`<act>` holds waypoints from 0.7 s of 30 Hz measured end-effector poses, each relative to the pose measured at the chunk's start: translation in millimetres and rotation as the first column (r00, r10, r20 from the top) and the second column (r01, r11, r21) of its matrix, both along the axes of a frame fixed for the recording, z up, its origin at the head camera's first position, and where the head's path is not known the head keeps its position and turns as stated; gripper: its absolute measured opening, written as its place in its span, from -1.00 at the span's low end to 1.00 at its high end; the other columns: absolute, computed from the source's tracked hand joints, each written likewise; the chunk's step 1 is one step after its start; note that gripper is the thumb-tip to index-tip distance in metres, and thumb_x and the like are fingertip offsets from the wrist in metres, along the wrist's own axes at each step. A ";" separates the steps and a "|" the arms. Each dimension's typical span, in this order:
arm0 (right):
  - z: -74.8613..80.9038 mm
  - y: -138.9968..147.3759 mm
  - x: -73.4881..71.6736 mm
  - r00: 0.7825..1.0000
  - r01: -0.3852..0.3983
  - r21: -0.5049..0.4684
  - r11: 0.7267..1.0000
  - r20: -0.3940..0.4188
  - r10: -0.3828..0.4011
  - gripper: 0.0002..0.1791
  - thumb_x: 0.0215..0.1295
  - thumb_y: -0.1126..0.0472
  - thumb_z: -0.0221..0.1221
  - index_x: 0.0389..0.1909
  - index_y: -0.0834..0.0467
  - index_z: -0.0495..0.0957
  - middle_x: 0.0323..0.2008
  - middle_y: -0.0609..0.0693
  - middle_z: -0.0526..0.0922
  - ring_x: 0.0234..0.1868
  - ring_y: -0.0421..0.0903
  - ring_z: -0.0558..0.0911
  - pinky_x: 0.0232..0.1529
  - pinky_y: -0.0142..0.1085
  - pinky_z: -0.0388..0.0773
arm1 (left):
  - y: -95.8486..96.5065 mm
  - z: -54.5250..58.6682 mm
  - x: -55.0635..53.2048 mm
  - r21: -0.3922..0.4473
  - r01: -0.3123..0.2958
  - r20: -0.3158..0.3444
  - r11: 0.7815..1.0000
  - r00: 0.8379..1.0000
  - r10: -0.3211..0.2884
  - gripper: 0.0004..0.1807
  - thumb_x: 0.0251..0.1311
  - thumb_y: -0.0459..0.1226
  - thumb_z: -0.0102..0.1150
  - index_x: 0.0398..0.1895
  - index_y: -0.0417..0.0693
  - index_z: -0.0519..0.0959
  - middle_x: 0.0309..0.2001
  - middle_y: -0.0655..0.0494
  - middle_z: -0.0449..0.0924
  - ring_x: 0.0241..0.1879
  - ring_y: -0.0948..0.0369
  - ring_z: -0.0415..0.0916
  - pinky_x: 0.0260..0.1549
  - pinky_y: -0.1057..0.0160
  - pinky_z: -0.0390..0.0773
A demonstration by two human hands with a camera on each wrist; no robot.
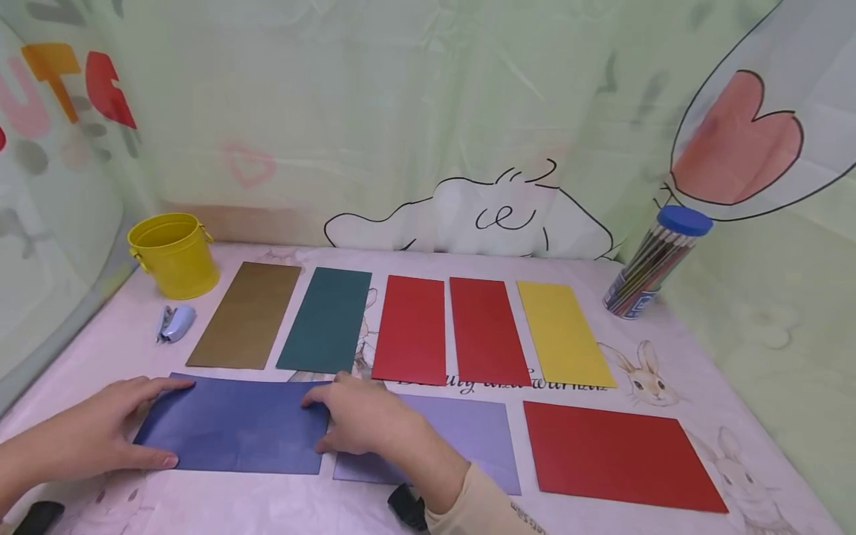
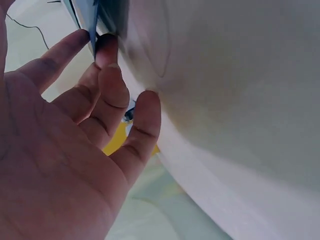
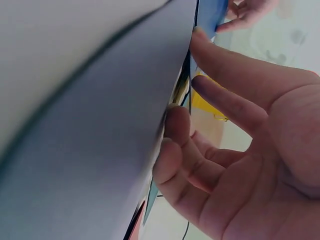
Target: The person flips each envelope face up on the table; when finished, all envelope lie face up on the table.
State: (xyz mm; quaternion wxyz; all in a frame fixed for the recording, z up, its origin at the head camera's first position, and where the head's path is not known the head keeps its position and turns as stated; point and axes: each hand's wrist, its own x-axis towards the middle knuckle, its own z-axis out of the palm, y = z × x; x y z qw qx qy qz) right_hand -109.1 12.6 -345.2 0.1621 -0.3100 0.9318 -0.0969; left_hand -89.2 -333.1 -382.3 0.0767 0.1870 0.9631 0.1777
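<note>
A dark blue sheet of paper lies flat on the table at the front left. My left hand is at its left end, thumb and forefinger spread and touching the front and back corners. At the right end of that sheet is my right hand, its thumb and forefinger touching the paper near the edge. Beneath my right forearm lies a light purple sheet, partly covered. The left wrist view shows the fingers of my left hand loosely bent; in the right wrist view, those of my right hand look relaxed.
Behind stands a row of sheets: brown, dark green, red, another red and yellow. A red sheet lies front right. Farther out are a yellow bucket, a small stapler and a pencil jar.
</note>
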 end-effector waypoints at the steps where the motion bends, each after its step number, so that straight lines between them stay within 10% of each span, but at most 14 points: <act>1: 0.3 -0.3 0.3 1.000 0.001 0.004 1.000 -0.003 -0.001 -0.40 0.12 0.01 0.48 0.23 -0.22 0.59 0.06 -0.11 0.57 0.09 -0.20 0.53 0.03 -0.20 0.51 | -0.1 0.4 -0.1 -0.008 -0.001 -0.005 1.000 1.000 0.001 0.09 -0.21 0.26 0.54 0.37 -0.11 0.39 0.16 -0.19 0.50 0.10 -0.17 0.41 -0.02 -0.19 0.46; 8: 1.7 -2.6 1.2 0.998 0.031 -0.004 0.999 -0.051 -0.032 -0.51 0.08 0.03 0.50 0.08 -0.27 0.69 -0.10 -0.04 0.46 -0.30 -0.20 0.53 -0.35 -0.35 0.50 | -1.4 1.7 -2.7 -0.124 0.006 -0.067 0.992 0.998 -0.014 0.02 -0.23 0.37 0.47 0.33 0.09 0.47 0.02 0.07 0.44 -0.07 0.03 0.34 -0.21 -0.02 0.45; 12: 1.9 -2.3 0.6 0.998 0.004 0.018 1.000 -0.057 -0.003 -0.54 0.11 0.01 0.48 0.08 -0.26 0.68 -0.07 -0.07 0.52 -0.20 -0.19 0.58 -0.25 -0.32 0.53 | 3.8 6.1 -7.2 -0.155 0.035 -0.086 0.987 0.995 -0.049 -0.06 -0.23 0.37 0.47 0.26 0.17 0.52 -0.01 0.14 0.35 -0.07 0.04 0.30 -0.23 0.01 0.43; 21: 9.2 25.2 -3.7 0.996 -0.070 -0.068 0.995 0.048 0.074 -0.53 0.17 -0.01 0.43 0.14 -0.17 0.65 -0.20 -0.21 0.52 -0.27 -0.34 0.47 -0.32 -0.39 0.48 | 63.4 32.9 -21.9 0.123 0.160 -0.083 0.979 0.985 -0.150 -0.16 0.02 0.23 0.43 0.35 0.14 0.44 0.08 0.20 0.39 0.12 0.05 0.31 -0.05 -0.15 0.48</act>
